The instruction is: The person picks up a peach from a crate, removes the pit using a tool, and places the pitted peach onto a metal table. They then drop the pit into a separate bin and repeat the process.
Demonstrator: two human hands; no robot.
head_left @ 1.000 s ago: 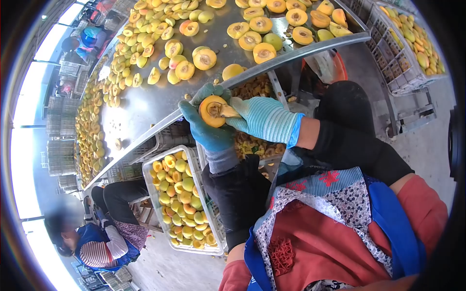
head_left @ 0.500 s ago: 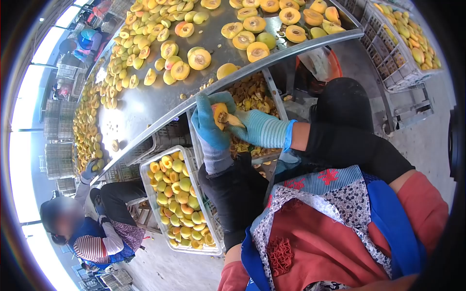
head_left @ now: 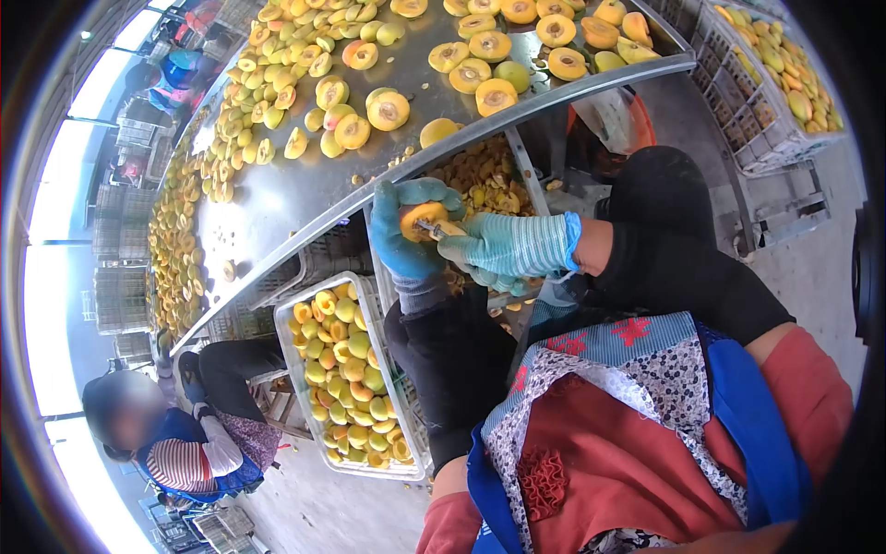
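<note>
My left hand (head_left: 399,242), in a blue-green glove, is closed round a yellow peach half (head_left: 417,216) with its cut face turned toward my right hand. In my right hand (head_left: 494,245), also gloved, is a small pitting tool (head_left: 447,229) with a pale handle and a metal tip. That tip is at the middle of the cut face, where the stone sits. Both hands are just below the metal table edge, over a crate (head_left: 528,175) holding stones and scraps.
Many halved peaches (head_left: 268,83) cover the metal table (head_left: 305,189). A white crate of peach halves (head_left: 280,323) stands at left, another full crate (head_left: 738,120) at upper right. A co-worker (head_left: 198,452) sits at lower left; another person (head_left: 175,78) is farther back.
The pitting tool's metal tip now shows against the middle of the cut face; earlier my right fingers were close against the fruit. The co-worker's raised hand has shifted at the table edge.
</note>
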